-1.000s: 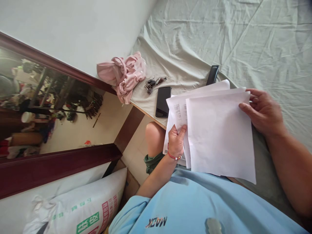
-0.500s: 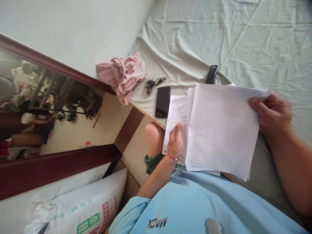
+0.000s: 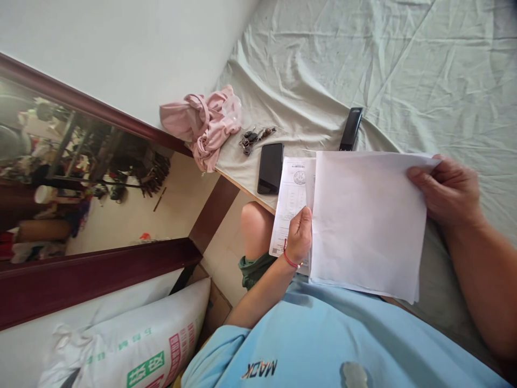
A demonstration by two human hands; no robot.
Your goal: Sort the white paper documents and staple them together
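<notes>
Several sheets of white paper point(image 3: 369, 223) hang between my two hands, their blank side facing up. My right hand point(image 3: 452, 191) pinches the upper right corner, thumb on top. At the left edge my left hand point(image 3: 299, 234), with a red cord bracelet on the wrist, is closed on the papers; its fingers underneath are hidden. Below and to the left shows a printed sheet point(image 3: 287, 188) with a round stamp and a small square code. A black phone point(image 3: 270, 168) lies just left of that sheet. Behind the top edge of the papers is a black handheld device point(image 3: 351, 129), partly covered.
Keys point(image 3: 250, 139) and a crumpled pink cloth point(image 3: 208, 121) lie on the pale green cloth-covered surface point(image 3: 315, 81) near its left edge. At lower left stand a dark red frame point(image 3: 100, 279) with a mirror and a stuffed white sack point(image 3: 141, 339).
My left hand has shifted right with the sheets it holds, uncovering a stamped sheet at the left. My right hand has moved slightly left, and more of the black device shows.
</notes>
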